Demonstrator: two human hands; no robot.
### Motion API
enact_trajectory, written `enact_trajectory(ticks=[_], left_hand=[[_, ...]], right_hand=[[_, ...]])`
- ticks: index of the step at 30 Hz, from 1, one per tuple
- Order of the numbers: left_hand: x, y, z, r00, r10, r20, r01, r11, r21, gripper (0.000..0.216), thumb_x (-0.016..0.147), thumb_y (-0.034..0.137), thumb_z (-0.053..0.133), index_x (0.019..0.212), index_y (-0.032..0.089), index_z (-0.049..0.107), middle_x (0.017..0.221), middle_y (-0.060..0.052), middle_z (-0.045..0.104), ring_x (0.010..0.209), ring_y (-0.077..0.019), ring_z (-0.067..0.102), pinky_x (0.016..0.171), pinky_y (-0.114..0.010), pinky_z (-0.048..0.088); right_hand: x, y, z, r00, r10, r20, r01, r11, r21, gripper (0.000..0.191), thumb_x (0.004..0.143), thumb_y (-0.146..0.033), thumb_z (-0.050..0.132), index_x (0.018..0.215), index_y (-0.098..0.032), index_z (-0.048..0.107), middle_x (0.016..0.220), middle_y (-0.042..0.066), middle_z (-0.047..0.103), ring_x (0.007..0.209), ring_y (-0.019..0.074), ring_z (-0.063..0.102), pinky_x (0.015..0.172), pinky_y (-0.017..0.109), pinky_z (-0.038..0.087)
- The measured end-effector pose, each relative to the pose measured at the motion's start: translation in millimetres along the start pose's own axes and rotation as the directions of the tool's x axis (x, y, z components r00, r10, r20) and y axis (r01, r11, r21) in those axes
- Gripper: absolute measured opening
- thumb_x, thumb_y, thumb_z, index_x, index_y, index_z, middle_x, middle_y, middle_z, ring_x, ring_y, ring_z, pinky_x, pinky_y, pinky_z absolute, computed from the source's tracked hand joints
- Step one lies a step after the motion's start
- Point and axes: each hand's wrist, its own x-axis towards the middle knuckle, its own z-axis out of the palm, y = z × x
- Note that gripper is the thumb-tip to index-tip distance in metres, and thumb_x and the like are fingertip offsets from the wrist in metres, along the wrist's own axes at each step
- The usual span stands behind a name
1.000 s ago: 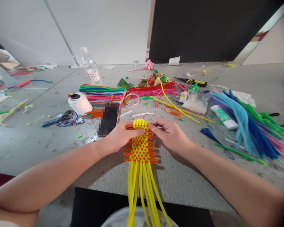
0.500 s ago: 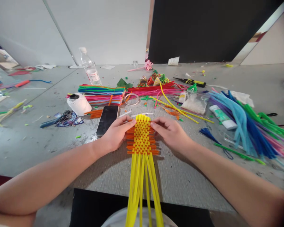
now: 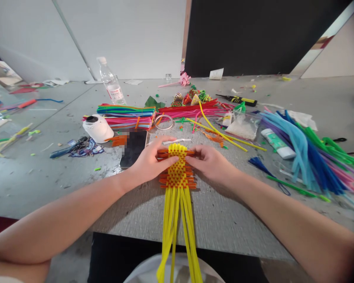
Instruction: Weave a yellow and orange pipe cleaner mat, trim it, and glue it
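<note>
Between my hands is a woven piece of yellow and orange pipe cleaners (image 3: 177, 179), a checkered band with short orange ends sticking out on both sides. Its long yellow strands (image 3: 179, 220) hang toward me past the table edge. My left hand (image 3: 153, 159) pinches the band's upper left side, thumb lying across the yellow weave. On the upper right side, my right hand (image 3: 208, 161) grips the edge and orange ends between thumb and curled fingers. A phone (image 3: 134, 147) lies flat just beyond my left wrist, partly blurred out.
Bundles of coloured pipe cleaners (image 3: 126, 112) lie behind the phone, beside a white thread spool (image 3: 98, 129) and a plastic bottle (image 3: 110, 84). Blue pipe cleaners (image 3: 302, 153) and a glue tube (image 3: 277, 144) are at right. Pliers (image 3: 67, 149) lie at left.
My left hand has shifted right, its thumb now over the weave instead of at its edge. My right thumb has moved slightly inward and lower. The band's lower end sits a little higher.
</note>
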Motion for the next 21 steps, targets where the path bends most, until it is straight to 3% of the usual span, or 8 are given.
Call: enact_trajectory(ticks=[3,5,14,21], left_hand=[[4,-5,2,0.987,0.155,-0.032,-0.146,0.971,0.189,0.040,0.094,0.030,0.074,0.132,0.023,0.068,0.131,-0.009,0.074,0.115,-0.0243,0.073,0.096,-0.035,0.060],[6,-9,4,0.982,0.187,-0.032,-0.174,0.955,0.240,0.041,0.095,0.030,0.073,0.134,0.022,0.069,0.138,-0.010,0.072,0.121,-0.0259,0.072,0.102,-0.039,0.060],[9,-9,3,0.990,0.132,0.054,-0.141,0.966,0.215,0.046,0.094,0.031,0.075,0.138,0.019,0.067,0.133,-0.011,0.075,0.115,-0.0258,0.076,0.101,-0.041,0.063],[6,-9,5,0.995,0.095,0.001,-0.095,0.987,0.128,0.041,0.093,0.026,0.076,0.132,0.019,0.065,0.131,-0.011,0.074,0.113,-0.0240,0.075,0.099,-0.040,0.063]], right_hand=[[2,0,2,0.999,0.020,-0.029,-0.018,0.995,0.094,0.020,0.084,-0.039,0.077,0.093,-0.022,0.072,0.091,0.005,0.075,0.079,0.0208,0.069,0.071,0.034,0.054],[3,-2,2,0.998,0.048,-0.039,-0.043,0.991,0.127,0.019,0.080,-0.035,0.080,0.090,-0.021,0.072,0.088,0.005,0.074,0.077,0.0194,0.067,0.071,0.033,0.053],[2,-25,3,0.936,0.346,0.059,-0.333,0.825,0.456,0.018,0.068,-0.019,0.085,0.077,-0.019,0.069,0.069,0.004,0.070,0.062,0.0172,0.066,0.060,0.032,0.053],[2,-19,2,0.983,0.181,-0.013,-0.168,0.932,0.321,0.024,0.064,-0.025,0.088,0.079,-0.019,0.070,0.071,0.001,0.071,0.065,0.0146,0.065,0.063,0.029,0.051]])
